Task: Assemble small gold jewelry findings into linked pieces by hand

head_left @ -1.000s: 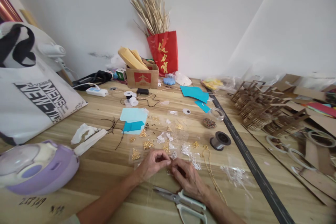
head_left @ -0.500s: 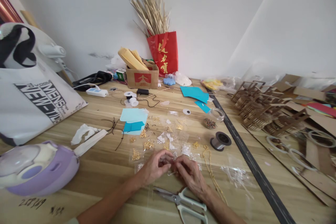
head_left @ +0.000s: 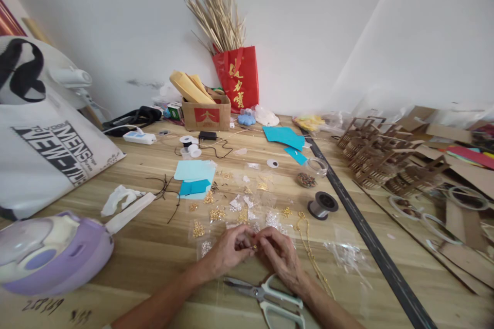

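Note:
My left hand (head_left: 230, 249) and my right hand (head_left: 281, 257) meet fingertip to fingertip low over the table. The left fingers are pinched at a small gold-coloured piece (head_left: 253, 248), too small to name. My right thumb and fingers are closed right beside it; what they hold, if anything, is hidden. Scissors (head_left: 266, 295) with pale green handles lie just below, partly by my right wrist. Beyond my hands are small bags and piles of gold findings (head_left: 217, 214) and silver findings (head_left: 272, 219). A gold chain (head_left: 311, 257) lies to the right.
A wire spool (head_left: 322, 205) and a jar of beads (head_left: 306, 180) stand on the right, near a dark strip (head_left: 363, 231). Blue cards (head_left: 195, 187) lie left of centre. A purple-and-white appliance (head_left: 65, 257) sits at the left, wicker-like baskets (head_left: 386, 159) at far right.
The small ring seen below my fingers has gone from sight, and a gold-coloured piece shows at the left fingertips. My fingertips shifted slightly lower; the view turned a little right.

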Demonstrator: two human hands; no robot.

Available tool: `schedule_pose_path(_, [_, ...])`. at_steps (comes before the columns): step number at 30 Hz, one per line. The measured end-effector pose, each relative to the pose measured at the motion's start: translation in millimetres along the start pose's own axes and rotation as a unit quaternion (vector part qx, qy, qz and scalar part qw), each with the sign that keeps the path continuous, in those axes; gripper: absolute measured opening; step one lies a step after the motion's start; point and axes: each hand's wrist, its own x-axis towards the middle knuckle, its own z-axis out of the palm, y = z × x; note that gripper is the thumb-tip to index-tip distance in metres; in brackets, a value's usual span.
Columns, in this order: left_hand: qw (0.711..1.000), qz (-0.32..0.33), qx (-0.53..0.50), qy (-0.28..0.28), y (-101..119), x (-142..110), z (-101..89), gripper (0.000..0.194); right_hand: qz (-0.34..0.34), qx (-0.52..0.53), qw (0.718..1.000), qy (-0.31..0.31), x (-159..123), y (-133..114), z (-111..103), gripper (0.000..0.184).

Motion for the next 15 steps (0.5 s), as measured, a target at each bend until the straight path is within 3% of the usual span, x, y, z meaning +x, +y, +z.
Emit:
schedule_pose_path(10, [0.994,0.024,0.09,0.054,5.3,-0.7,-0.5,0.014,-0.028,-0.061,0.998,0.011,2.5,-1.4,1.0,0.022])
schedule_pose_path(15, [0.999,0.02,0.025,0.018,17.3,-2.5,-1.9,0.025,-0.013,-0.048,0.999,0.003,2.6,-0.6,1.3,0.023])
